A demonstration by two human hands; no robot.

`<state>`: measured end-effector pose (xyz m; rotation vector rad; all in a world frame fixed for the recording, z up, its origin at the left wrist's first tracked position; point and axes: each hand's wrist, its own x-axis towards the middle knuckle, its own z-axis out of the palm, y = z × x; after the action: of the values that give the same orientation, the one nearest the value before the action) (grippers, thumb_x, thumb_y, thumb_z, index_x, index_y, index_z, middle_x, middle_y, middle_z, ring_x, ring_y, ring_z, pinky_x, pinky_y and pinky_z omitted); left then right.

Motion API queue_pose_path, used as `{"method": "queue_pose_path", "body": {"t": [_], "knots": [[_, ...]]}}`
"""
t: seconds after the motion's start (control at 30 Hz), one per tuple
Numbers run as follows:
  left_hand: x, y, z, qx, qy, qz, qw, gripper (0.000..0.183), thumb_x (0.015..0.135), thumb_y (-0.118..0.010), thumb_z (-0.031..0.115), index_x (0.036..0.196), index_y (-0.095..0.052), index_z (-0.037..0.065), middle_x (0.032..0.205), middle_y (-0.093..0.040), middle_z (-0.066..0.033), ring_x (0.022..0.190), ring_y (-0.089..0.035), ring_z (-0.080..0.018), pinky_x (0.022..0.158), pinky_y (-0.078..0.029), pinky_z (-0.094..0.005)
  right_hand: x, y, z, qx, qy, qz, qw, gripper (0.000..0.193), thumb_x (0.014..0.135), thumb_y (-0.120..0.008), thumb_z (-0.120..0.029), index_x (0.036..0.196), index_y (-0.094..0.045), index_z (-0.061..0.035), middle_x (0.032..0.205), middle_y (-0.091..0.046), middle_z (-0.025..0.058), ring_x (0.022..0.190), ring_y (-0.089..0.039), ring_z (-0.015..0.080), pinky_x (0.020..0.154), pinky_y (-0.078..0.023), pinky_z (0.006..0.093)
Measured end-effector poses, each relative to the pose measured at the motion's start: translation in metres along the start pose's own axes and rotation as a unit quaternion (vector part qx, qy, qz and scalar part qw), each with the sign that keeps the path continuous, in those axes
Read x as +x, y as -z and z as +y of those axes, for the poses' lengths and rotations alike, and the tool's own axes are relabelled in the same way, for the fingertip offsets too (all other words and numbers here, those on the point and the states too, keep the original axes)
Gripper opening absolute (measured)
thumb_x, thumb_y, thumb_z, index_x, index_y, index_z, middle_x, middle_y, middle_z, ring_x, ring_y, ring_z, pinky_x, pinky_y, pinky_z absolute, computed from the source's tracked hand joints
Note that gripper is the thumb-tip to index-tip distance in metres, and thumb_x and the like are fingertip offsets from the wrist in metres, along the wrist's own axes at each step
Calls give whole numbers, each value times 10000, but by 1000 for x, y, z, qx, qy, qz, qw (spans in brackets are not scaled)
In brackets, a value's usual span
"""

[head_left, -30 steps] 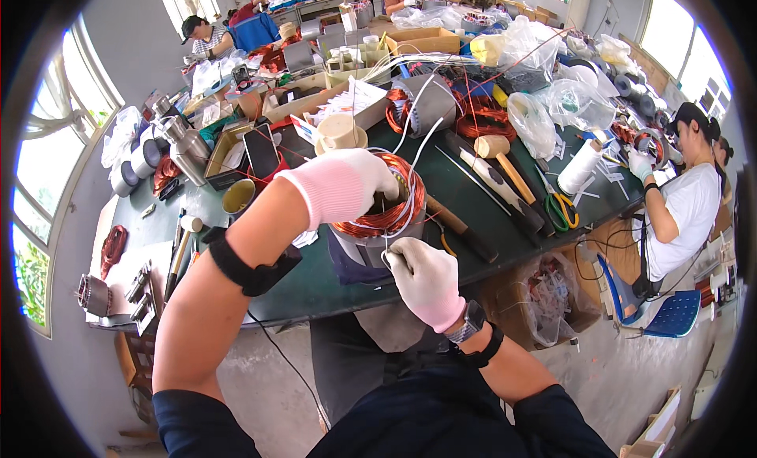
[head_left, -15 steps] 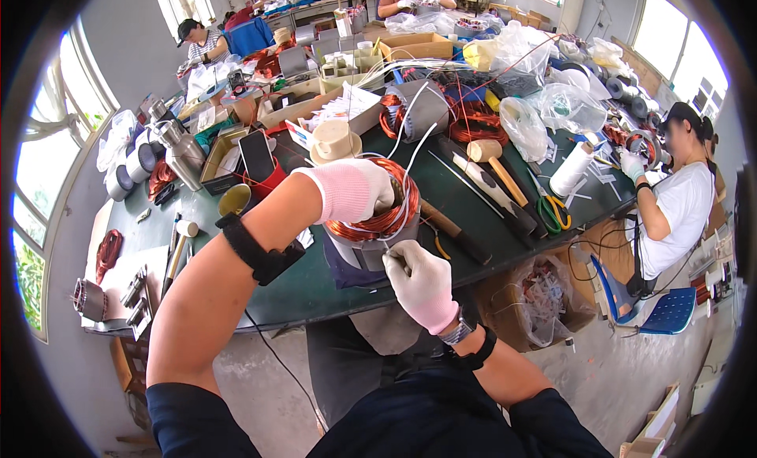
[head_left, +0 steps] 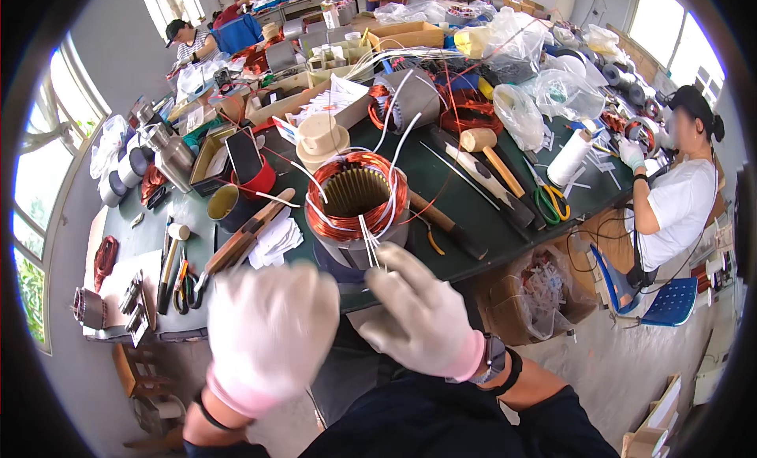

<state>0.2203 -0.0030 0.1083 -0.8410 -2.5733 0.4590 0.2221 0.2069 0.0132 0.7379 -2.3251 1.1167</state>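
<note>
A motor stator (head_left: pixel 364 251), a grey cylinder with copper windings (head_left: pixel 322 214) around its slotted bore, stands upright at the table's near edge. White-sleeved leads (head_left: pixel 369 236) rise from its near rim, and others stick out from its sides. My right hand (head_left: pixel 422 312), in a white glove with a pink cuff, is just in front of those near leads. Its fingers are apart, and I see no grip on anything. My left hand (head_left: pixel 272 332), gloved alike, hovers in front of the table edge, left of the stator. It looks curled, but motion smears its fingers.
Right of the stator lie a mallet (head_left: pixel 505 170), a hammer (head_left: pixel 449 231) and scissors (head_left: pixel 550 202). Beyond it are a cream plastic former (head_left: pixel 323 139) and another stator (head_left: pixel 418 103). A co-worker (head_left: pixel 682 182) sits at right. A cardboard box (head_left: pixel 505 300) stands below the table.
My left hand has come off the windings and moved down and left toward me, uncovering the bore. My right hand has opened from a pinch by the near rim and shifted slightly lower.
</note>
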Motion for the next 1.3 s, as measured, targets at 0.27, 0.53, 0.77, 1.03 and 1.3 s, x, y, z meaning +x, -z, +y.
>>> {"method": "queue_pose_path", "body": {"t": [0.27, 0.53, 0.77, 1.03, 1.3], "knots": [[-9, -82, 56, -697, 190, 12, 692, 517, 965, -742, 205, 1398, -566, -14, 1199, -709, -168, 1104, -705, -306, 978, -563, -417, -62, 1, 1, 60, -2, -54, 997, 207, 942, -756, -131, 1135, -714, -71, 795, -702, 53, 671, -708, 212, 585, -538, 338], [-15, -110, 22, -860, 313, 48, 399, 442, 1009, -640, 294, 1251, -589, -72, 759, -629, -71, 472, -447, -74, 430, -330, -204, -229, 62, 121, 308, -554, 128, 762, 283, 1099, -572, -293, 1157, -686, -40, 668, -566, 11, 511, -515, 86, 469, -488, 257], [-119, -151, 52, -686, 514, -74, 510, 133, 970, -615, 42, 1019, -715, -30, 732, -690, -79, 470, -535, -63, 444, -404, -220, -289, 110, 176, 129, -579, 241, 768, 231, 1092, -531, -183, 1180, -654, -9, 662, -579, 13, 476, -536, 106, 458, -489, 280], [-53, -139, 49, -474, 316, 70, 819, 328, 875, -790, 105, 1176, -721, -5, 1028, -751, -176, 915, -758, -289, 817, -586, -356, -61, 90, 14, 8, -156, -216, 964, 210, 974, -621, -115, 1153, -685, -27, 873, -752, 130, 707, -726, 288, 679, -585, 389], [17, -136, 47, -411, 250, 100, 871, 141, 861, -799, 147, 834, -704, 46, 745, -656, -123, 687, -652, -324, 642, -517, -392, 7, 137, -74, 239, 110, -358, 896, 319, 918, -729, -256, 1180, -710, -74, 933, -762, 63, 676, -690, 256, 557, -492, 360]]}}
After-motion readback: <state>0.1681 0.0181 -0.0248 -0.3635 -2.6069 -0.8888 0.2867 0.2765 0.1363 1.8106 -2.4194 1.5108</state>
